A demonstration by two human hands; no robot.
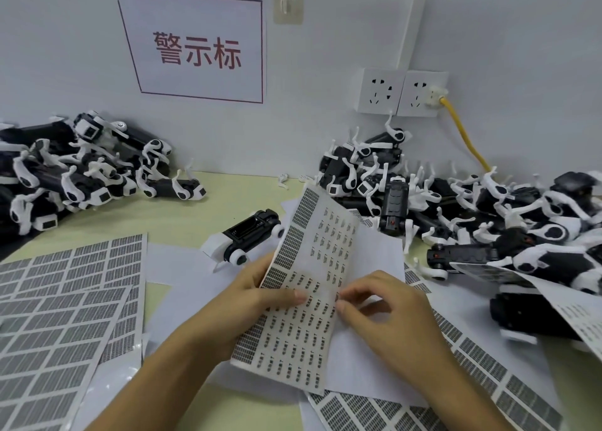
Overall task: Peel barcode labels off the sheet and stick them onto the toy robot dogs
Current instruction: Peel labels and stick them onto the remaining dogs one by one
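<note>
My left hand [260, 295] grips the long white backing sheet of small barcode labels [303, 300] by its left edge, thumb laid across the printed face, holding it tilted up off the pale green worktop [182, 215]. My right hand [387, 310] meets it at 3 o'clock, forefinger and thumb pinching at a label on the sheet's right edge. Loose white paper [374, 359] and flat sheets of grey barcode labels [65, 300] lie under and at 9 o'clock of my hands. Just beyond the held sheet, at 11 o'clock, one black-and-white plastic toy robot dog [247, 238] lies on its side. Farther off, a heap of the same dogs [81, 173] sits at 10 o'clock and a bigger heap [472, 222] at 2 o'clock. On the wall behind hang a red-lettered white sign [198, 46] and white sockets [400, 92] with a yellow cable [462, 134].
</note>
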